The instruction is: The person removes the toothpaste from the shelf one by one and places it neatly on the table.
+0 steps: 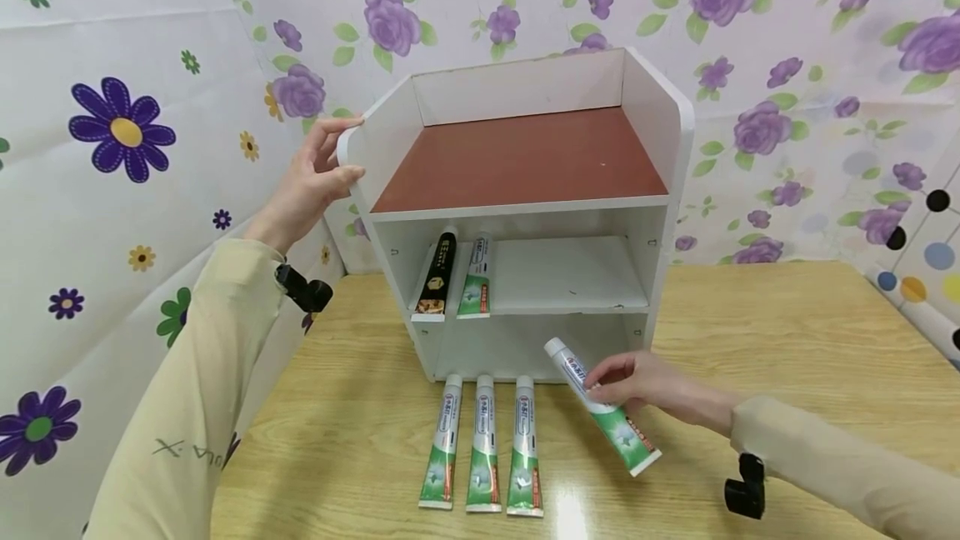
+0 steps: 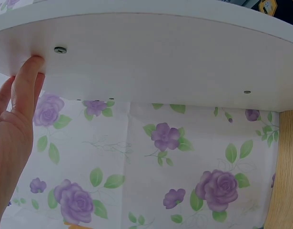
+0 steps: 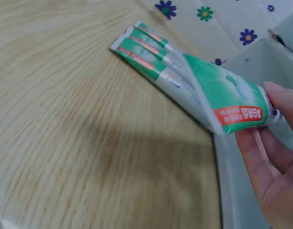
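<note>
Right hand [image 1: 645,390]: fingers pinched round the middle of a white-and-green tube [image 1: 603,405]; cap end points up toward the rack, crimped end trails toward the person, low over the bench [image 1: 787,340].
Left hand [image 1: 315,177]: fingers fairly straight, lying against the upper left wall of the rack [image 1: 525,215]; thumb on the front edge. The left wrist view shows one fingertip [image 2: 27,76] pressed to the white panel near a screw head.
Tube, place: just in front of the rack's bottom-right opening, tilted, cap nearest the opening. From the right wrist view the crimped end shows a red band; I cannot tell whether that end touches the bench.
Rack: white, brown top tray, a middle shelf and a low bay.
Middle shelf: a black tube [image 1: 437,273] and a green tube [image 1: 476,275] lie side by side at the left, caps to the back; free shelf to their right.
Row on bench: three like tubes [image 1: 483,457] lie parallel in front of the rack, caps toward it, close together but apart from the held one.
Doing it well (judgement): keep the left hand braced so the light rack does not slide; lift the tube level and clear of the shelf lip; lead with the cap, matching the two already stowed; set it just beside the green one.
Watch (judgement): a mid-body pinch lets the tail droop, so it may catch the shelf edge or nudge its neighbours.
</note>
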{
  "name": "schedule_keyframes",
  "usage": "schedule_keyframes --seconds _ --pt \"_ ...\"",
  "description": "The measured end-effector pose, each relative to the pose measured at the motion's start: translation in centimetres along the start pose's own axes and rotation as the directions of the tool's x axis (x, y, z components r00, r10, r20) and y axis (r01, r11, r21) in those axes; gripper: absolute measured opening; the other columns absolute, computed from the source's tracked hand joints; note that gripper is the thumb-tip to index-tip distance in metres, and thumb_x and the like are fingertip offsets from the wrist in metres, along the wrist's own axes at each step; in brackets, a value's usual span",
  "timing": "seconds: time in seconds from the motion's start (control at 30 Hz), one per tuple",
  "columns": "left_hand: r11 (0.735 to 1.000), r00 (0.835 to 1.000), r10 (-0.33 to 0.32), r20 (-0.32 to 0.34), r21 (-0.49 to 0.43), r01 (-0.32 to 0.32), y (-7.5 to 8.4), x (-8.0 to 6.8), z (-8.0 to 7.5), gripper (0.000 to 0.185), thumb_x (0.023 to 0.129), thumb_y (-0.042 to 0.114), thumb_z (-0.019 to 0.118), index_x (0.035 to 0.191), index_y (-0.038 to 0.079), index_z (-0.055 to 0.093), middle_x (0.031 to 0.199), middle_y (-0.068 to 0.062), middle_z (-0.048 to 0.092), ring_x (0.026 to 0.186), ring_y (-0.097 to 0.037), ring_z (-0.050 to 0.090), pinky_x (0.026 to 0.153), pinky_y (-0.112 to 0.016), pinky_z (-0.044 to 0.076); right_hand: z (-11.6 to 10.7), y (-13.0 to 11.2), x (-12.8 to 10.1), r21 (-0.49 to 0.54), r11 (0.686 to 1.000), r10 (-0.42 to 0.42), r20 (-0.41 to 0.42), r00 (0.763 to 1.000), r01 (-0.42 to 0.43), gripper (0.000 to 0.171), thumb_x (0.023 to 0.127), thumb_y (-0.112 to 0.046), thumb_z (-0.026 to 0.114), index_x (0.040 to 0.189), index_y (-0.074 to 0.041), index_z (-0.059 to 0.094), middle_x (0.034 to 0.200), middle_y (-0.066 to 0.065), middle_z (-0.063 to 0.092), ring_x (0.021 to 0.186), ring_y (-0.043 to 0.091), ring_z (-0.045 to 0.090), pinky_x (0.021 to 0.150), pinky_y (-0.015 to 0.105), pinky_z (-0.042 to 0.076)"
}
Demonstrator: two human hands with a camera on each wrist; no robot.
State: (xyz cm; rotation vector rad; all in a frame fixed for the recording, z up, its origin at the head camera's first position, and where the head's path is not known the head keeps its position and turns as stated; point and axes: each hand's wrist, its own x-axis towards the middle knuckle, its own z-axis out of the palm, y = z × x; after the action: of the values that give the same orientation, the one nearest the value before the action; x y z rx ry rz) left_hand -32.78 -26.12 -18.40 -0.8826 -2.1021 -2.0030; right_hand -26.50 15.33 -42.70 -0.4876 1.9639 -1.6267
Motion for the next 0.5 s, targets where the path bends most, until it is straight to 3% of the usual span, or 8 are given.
schedule_keyframes --seconds 0.5 --pt "1.0 1.0 0.003 -0.008 0.026 -0.003 -0.1 0.1 -0.1 0.051 0.083 -0.009 0.052 0.125 0.018 0.045 0.138 -0.008 0.032 0.11 -0.027 0.04 0.073 -0.031 0.047 2.2 2.9 1.6 -0.023 0.999 0.033 0.009 0.999 -0.033 0.025 0.074 -0.012 0.075 0.093 0.0 0.064 0.083 0.013 0.058 0.07 0.024 0.059 0.059 0.039 0.051"
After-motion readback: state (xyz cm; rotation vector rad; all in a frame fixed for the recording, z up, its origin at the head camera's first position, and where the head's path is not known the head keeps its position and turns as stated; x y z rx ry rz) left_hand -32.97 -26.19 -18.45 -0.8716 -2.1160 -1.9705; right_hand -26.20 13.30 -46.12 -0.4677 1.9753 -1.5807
